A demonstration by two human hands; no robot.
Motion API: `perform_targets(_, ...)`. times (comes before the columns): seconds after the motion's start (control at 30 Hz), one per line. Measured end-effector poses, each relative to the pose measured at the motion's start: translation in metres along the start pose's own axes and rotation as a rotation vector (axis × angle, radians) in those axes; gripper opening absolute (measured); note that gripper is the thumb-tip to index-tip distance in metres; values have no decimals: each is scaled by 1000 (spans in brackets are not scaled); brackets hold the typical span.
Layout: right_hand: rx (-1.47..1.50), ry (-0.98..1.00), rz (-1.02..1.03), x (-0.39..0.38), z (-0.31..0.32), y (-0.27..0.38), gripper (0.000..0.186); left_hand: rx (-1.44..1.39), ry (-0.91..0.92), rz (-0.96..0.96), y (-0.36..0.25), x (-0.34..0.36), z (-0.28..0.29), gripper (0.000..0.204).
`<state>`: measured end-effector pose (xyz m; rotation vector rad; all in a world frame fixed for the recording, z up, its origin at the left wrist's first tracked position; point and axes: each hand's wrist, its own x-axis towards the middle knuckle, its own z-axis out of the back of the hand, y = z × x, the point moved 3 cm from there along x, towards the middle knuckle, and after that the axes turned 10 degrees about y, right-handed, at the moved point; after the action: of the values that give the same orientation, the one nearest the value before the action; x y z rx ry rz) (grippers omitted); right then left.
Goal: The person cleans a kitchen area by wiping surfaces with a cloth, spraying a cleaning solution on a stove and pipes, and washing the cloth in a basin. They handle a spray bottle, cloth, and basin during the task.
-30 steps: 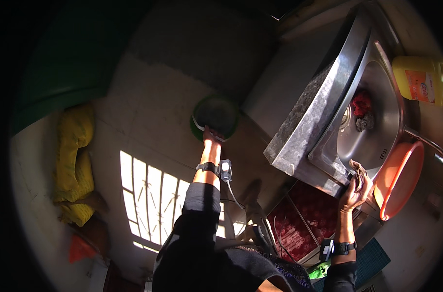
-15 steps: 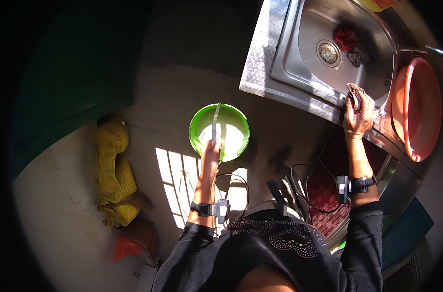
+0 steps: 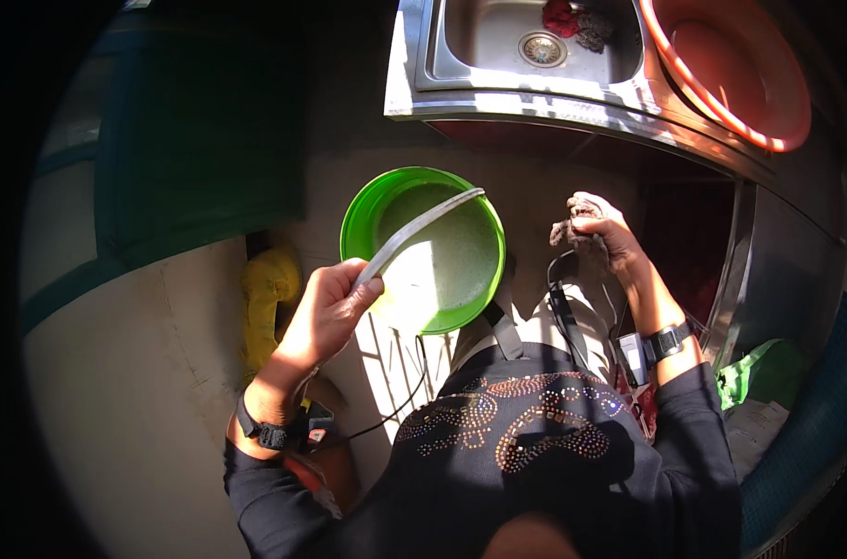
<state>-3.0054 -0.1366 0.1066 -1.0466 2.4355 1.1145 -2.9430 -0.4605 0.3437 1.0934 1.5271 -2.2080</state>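
- Bucket (image 3: 361, 224), green, looks larger and nearer than half a second ago, though the view has shifted too; it sits near the centre, with cloudy liquid (image 3: 470, 242) inside.
- Left grip (image 3: 335, 303) wraps the pale handle (image 3: 414, 233) from the bucket's eight o'clock.
- Right grip (image 3: 614, 239) has left the bench (image 3: 405, 61) edge; it clutches a grey-brown rag (image 3: 563, 231) at the bucket's three o'clock, apart from it.
- Sink (image 3: 484, 42) lies at one o'clock, orange basin (image 3: 786, 93) at two; handling now seems centred on the bucket, away from both.
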Motion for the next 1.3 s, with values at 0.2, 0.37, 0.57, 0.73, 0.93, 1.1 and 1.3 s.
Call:
perform_targets(0.2, 191, 217, -389, -46, 27, -54, 46, 375, 119, -98, -127, -42, -49, 16)
perform_targets(0.37, 331, 475, -27, -90, 26, -24, 52, 493, 233, -333, -215, -58, -99, 21)
perform_targets(0.57, -9, 270, 236, -124, 45, -11, 44, 823, 261, -588, -307, -58, -147, 15)
perform_targets(0.73, -56, 81, 393, -177, 60, 16, 41, 981, 325, -694, -362, -32, -180, 18)
perform_targets(0.93, 267, -87, 529, -205, 39, 64, 44, 943, 584, -887, -390, 12, -203, 18)
perform_targets(1.1, 383, -219, 664, -216, 27, 88, 47, 913, 730, -998, -413, 53, -213, 16)
perform_targets(1.3, 481, -310, 790, -224, 1, 108, 51, 901, 792, -1083, -432, 97, -226, 18)
